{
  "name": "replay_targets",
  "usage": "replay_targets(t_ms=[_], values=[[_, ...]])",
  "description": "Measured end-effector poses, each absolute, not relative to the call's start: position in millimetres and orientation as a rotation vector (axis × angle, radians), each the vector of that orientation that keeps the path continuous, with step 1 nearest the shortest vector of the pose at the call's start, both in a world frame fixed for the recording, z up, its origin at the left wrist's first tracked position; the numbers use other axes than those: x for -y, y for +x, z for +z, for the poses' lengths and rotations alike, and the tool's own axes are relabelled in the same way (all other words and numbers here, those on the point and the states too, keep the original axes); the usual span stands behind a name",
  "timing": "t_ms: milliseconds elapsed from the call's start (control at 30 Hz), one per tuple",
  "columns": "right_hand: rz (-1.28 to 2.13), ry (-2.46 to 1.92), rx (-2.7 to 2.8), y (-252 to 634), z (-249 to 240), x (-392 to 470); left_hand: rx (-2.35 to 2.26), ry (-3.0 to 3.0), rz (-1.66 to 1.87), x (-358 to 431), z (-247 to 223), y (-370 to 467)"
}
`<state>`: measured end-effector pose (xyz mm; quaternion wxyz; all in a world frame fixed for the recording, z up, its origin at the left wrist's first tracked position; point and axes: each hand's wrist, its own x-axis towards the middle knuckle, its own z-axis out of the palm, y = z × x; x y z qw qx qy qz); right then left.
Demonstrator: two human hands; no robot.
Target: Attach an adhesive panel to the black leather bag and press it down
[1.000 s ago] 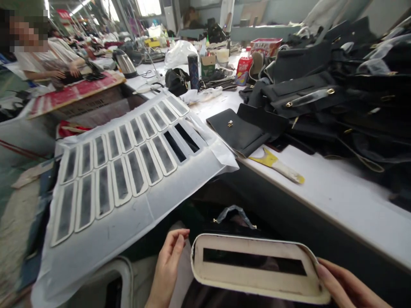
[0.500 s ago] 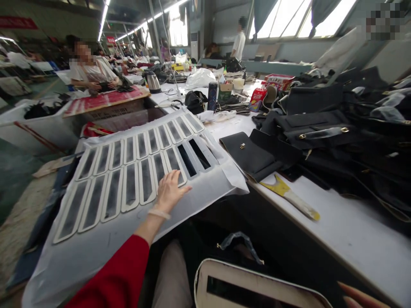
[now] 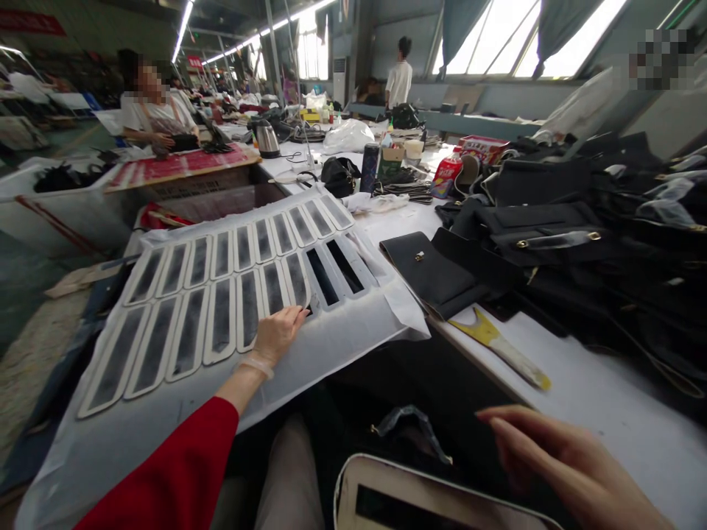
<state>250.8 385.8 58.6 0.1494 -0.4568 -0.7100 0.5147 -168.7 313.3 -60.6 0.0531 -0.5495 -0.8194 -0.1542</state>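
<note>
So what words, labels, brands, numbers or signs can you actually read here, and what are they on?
None can be read well enough to quote.
Carton at left: printed characters, too blurred.
Red box on the far worktop: lettering, too small.
Red packet near it: print, too small.
Red banner at upper left: marks, too blurred.

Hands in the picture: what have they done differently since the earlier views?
The left hand moved forward and left, onto the sheet, and now pinches the near end of a pale-rimmed strip. The right hand let go of the cream oval panel. The yellow-ended tool stayed put.
</note>
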Motion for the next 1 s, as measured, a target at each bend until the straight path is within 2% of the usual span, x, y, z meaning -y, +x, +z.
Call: replay_targets(t_ms=[133,267,400,633,900,1000], values=[[2.065,-1.177,1.884,122.2,68.1,-411.0,2.488,-1.598,-0.544,-308.5,-67.4,-164.1],[2.059,-1.266,1.923,-9.3,26.5,-424.3,2.465,-1.605,-0.610,-306.5,-69.3,-161.4],[1.961,-1.392,2.052,-93.0,-14.1,-431.6,2.459,-1.656,-0.656,-304.9,-67.9,-164.6],[1.714,-1.473,2.153,-114.5,-33.2,-438.3,2.518,-1.595,-0.746,-290.7,-77.6,-191.9],[1.800,-1.363,2.151,-95.4,29.3,-491.2,2.541,-1.722,-0.775,-281.8,-79.6,-204.3],[1.807,-1.262,2.094,-70.4,32.8,-479.3,2.549,-1.721,-0.836,-284.5,-75.5,-207.9]])
